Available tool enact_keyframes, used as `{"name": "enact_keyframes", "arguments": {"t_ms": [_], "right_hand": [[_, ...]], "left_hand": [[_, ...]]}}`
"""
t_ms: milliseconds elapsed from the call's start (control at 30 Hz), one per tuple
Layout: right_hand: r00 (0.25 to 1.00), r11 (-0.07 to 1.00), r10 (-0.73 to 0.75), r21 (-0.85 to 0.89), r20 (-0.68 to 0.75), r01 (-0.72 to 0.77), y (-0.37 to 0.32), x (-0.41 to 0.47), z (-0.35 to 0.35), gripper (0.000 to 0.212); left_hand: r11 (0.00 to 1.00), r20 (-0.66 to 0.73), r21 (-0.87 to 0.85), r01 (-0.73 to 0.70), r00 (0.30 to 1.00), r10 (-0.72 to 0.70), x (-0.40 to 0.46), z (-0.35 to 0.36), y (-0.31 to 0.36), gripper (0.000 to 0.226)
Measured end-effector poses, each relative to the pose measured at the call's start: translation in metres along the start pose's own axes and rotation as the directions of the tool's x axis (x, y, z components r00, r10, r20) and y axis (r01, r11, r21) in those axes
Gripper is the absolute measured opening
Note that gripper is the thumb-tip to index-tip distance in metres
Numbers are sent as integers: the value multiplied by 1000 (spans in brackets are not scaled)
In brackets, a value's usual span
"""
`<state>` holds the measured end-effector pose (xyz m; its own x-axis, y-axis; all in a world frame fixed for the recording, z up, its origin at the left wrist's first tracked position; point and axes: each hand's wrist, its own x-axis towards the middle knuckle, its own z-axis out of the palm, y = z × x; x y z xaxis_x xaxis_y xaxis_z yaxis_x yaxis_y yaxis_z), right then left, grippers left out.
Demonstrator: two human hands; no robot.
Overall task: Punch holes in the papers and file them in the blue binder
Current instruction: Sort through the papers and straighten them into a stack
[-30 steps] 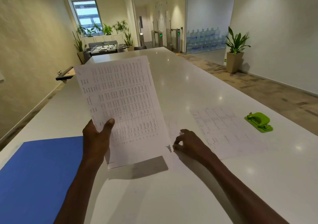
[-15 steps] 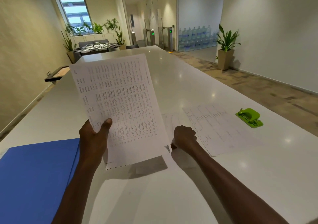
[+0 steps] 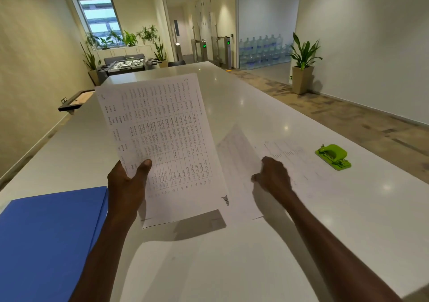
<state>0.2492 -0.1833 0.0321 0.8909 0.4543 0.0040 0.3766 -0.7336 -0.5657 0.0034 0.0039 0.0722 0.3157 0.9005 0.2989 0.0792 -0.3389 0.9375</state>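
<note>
The long white worktop (image 3: 232, 267) runs away from you toward the far end of the room. At its near left lies the blue binder (image 3: 48, 239), closed and flat, its right edge just beside your left forearm. Your left hand (image 3: 126, 185) holds a printed sheet (image 3: 162, 144) up off the worktop, tilted toward you: the thumb (image 3: 144, 168) presses on the front of the page near its lower left, and the other fingers are curled behind the paper, out of sight. More papers (image 3: 246, 185) lie flat on the worktop to the right of the raised sheet, spreading toward the far right. Your right hand (image 3: 275, 176) rests on these loose papers with its fingers curled under, knuckles up; you seem to be pinching or pulling at a sheet, but the fingertips are hidden and blurred, so you cannot tell whether they are clamped on paper. Farther right, well apart from that hand, the green hole punch (image 3: 333, 156) sits by itself on the worktop, just beyond the right edge of the loose papers.
</note>
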Motion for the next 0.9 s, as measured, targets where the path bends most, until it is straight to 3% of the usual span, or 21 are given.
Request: {"name": "enact_keyframes", "arguments": {"t_ms": [233,400,767,900], "right_hand": [[983,985,132,-91,-129,-145,54,32,-47,38],[974,950,206,-219,-91,-222,86,42,-43,51],[996,968,79,-234,-50,-89,81,45,-29,46],[983,941,171,-284,-67,-183,79,45,-25,55]], "left_hand": [[1000,21,19,3,1000,-3,3,9,-1,38],[1000,45,23,2,999,-3,4,16,-2,39],[1000,47,2,1,999,-1,4,26,-1,34],[1000,48,9,4,999,-4,6,22,-4,35]]}}
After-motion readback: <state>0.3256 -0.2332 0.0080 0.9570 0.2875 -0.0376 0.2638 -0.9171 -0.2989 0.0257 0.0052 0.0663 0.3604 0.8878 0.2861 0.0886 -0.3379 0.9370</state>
